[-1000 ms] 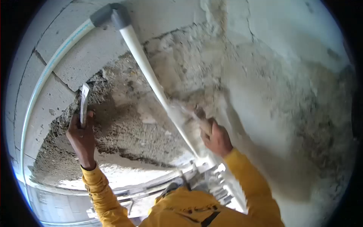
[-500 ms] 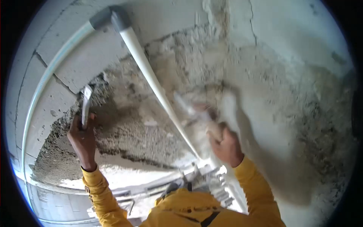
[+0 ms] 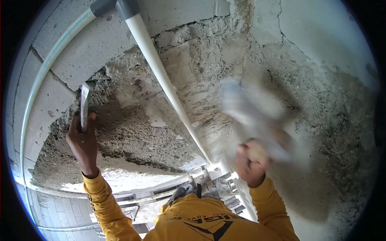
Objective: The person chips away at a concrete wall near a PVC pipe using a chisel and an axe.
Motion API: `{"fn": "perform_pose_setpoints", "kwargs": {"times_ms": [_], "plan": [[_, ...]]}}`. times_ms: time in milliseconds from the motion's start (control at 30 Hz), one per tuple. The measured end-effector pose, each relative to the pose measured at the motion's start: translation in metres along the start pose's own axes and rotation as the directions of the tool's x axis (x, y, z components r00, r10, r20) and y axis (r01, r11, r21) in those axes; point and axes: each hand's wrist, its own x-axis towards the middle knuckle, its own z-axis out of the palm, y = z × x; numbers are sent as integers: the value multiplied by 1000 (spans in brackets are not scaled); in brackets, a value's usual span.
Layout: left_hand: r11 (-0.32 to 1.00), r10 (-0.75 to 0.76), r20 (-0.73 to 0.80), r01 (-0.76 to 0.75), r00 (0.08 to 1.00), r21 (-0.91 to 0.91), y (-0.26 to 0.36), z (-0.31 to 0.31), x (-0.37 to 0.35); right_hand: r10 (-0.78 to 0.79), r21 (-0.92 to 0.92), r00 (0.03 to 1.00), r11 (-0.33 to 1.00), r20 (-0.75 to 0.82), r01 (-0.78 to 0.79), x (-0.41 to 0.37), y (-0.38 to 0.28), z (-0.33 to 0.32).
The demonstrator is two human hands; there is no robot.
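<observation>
My left hand (image 3: 83, 140) is closed around a narrow grey metal tool (image 3: 84, 105) with a bent, flattened tip. It points up the wall, its tip at the border between the blocks and a rough patch of damp mortar (image 3: 128, 132). To the right of the white pipe, my right hand (image 3: 252, 160) grips the tan handle (image 3: 257, 152) of a long flat tool (image 3: 253, 114). Motion smears this tool over the wall; I cannot tell its exact kind. Its bluish-grey far end points up and left.
A white pipe (image 3: 161, 80) with a grey elbow fitting (image 3: 128, 9) slants down between my hands. Another pale pipe (image 3: 48, 64) curves along the left. Pale wall blocks (image 3: 94, 48) lie behind it. Planks and rails (image 3: 161, 197) show below, and cracked plaster (image 3: 309, 28) at upper right.
My right hand has moved right and slightly down, and its tool has swung right, away from the white pipe. My left hand keeps its hold at the mortar edge. The view has shifted slightly.
</observation>
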Motion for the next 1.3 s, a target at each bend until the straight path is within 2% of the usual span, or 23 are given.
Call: {"fn": "perform_pose_setpoints", "kwargs": {"times_ms": [100,167,267,333,433,467,500,533,600,667,733,833,867,900,933,967,1000,1033,1067,1100,1167,1200,1300], "plan": [[1000,-27,19,27,999,8,-1,-1,0,-76,255,989,961,-125,106,-4,10,20],[1000,-9,5,9,1000,-1,-5,1,0,-42,-210,960,972,276,103,-17,54,19],[993,110,-63,-112,992,-35,-4,4,1,192,-471,943,881,270,-45,-21,61,25],[999,43,-22,-42,999,13,-2,-1,4,120,-275,973,959,199,-62,-12,31,16],[998,-47,24,45,999,45,-3,-1,-1,-89,21,996,996,12,89,3,1,7],[998,-36,12,35,999,49,-1,0,-2,-81,279,982,952,-173,128,-2,2,25],[999,-20,-9,21,1000,51,1,1,0,-48,348,984,931,-173,107,-11,18,28],[999,-16,-3,16,1000,44,1,1,3,49,181,999,982,13,-51,-28,51,22],[999,-13,12,12,1000,30,1,0,-1,339,-322,889,916,308,-238,-52,102,25],[996,81,12,-81,997,-23,1,0,-6,288,-514,906,852,309,-95,-38,79,26],[992,122,-40,-121,992,20,-5,4,0,182,-351,957,932,224,-95,-17,46,18],[1000,-26,25,25,999,9,-2,1,-2,-16,-79,999,997,49,20,-14,4,-1],[999,-7,-2,7,1000,43,-2,2,-2,-45,247,989,966,-138,78,-15,5,12],[1000,13,-10,-13,1000,17,-5,4,-2,-14,529,945,826,-326,194,-17,14,29],[999,37,-22,-37,999,-10,-9,6,-2,136,414,983,907,-120,-75,-37,50,26],[997,62,-37,-63,997,-38,-9,6,-1,287,153,952,941,109,-302,-57,87,24],[999,38,-21,-38,999,8,-6,3,-2,408,-138,857,913,316,-384,-77,123,22],[998,18,21,-19,1000,56,-2,-3,-4,274,-527,890,849,364,-46,-54,104,32],[995,2,47,-6,999,99,2,-5,0,361,-498,843,857,399,-132,-67,106,32],[998,56,-42,-55,998,42,3,3,8,368,-523,832,845,414,-114,-60,93,27],[988,154,-60,-155,986,-15,-4,5,2,269,-444,923,887,275,-126,-46,66,23],[995,59,-16,-57,998,87,3,0,-1,248,-324,952,929,178,-181,-37,53,19],[998,-34,37,32,999,54,-4,1,-1,-58,-348,996,934,69,78,-10,29,2]]}}
